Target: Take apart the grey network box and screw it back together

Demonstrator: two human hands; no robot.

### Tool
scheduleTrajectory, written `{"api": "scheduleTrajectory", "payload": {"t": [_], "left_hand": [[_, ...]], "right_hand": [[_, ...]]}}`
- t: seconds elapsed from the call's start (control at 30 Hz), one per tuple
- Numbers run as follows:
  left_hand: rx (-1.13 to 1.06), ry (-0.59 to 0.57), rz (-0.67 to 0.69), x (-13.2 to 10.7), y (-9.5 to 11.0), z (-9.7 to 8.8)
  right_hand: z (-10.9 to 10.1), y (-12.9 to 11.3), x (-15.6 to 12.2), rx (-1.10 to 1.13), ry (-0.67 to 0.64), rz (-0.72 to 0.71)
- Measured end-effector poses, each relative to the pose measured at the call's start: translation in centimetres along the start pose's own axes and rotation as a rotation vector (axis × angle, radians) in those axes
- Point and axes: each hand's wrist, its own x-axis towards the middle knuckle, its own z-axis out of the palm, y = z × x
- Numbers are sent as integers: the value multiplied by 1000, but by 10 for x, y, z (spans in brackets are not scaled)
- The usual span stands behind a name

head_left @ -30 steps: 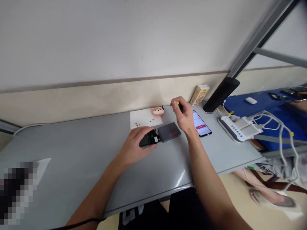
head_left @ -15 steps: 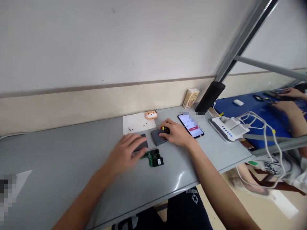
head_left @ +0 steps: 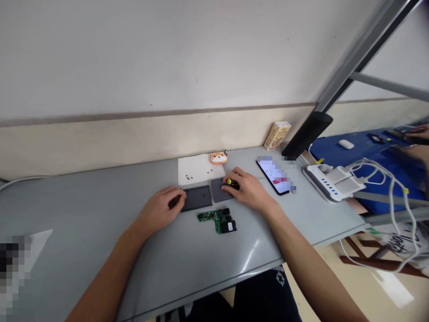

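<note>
My left hand (head_left: 164, 205) has its fingers curled together at the left end of a flat dark grey casing panel (head_left: 197, 197), pinching that edge. In my right hand (head_left: 246, 188) is a screwdriver (head_left: 232, 182) with a black and yellow handle; its thin shaft points right, away from the fingers. The same hand's fingertips rest on a second dark grey casing part (head_left: 219, 190), partly hidden under them. A green circuit board (head_left: 219, 220) with black connectors lies just in front of both parts. Several tiny dark screws (head_left: 189, 177) are on a white paper sheet (head_left: 197, 167) behind them.
An orange animal-faced case (head_left: 218, 157) sits on the paper's corner. Rightward are a phone (head_left: 273, 173), a small carton (head_left: 276, 135), a black cylinder (head_left: 306, 134) and a power strip (head_left: 330, 185) with white cables. Another person's hand (head_left: 418, 132) is at the blue table.
My left hand has moved left off the circuit board and panel middle to the panel's left end, uncovering both. My right hand still holds the screwdriver over the other part. The view has shifted left.
</note>
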Motion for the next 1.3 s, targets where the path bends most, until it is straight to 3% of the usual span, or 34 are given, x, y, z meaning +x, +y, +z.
{"api": "scheduleTrajectory", "payload": {"t": [0.23, 0.5, 0.63, 0.73, 0.9, 1.0, 1.3], "left_hand": [[10, 23, -50, 0, 2, 1], [19, 57, -28, 1, 1, 5], [105, 160, 44, 0, 3, 5], [147, 222, 181, -3, 23, 8], [100, -64, 380, -8, 69, 24], [110, -172, 399, -10, 79, 32], [73, -153, 398, -9, 68, 34]], "right_hand": [[1, 1, 2, -14, 148, 22], [10, 4, 3, -59, 121, -1], [13, 6, 2, -83, 111, -15], [13, 7, 2, -98, 109, -18], [14, 8, 3, -93, 117, -34], [15, 9, 3, -96, 127, -37], [16, 9, 3, -77, 130, -30]]}}
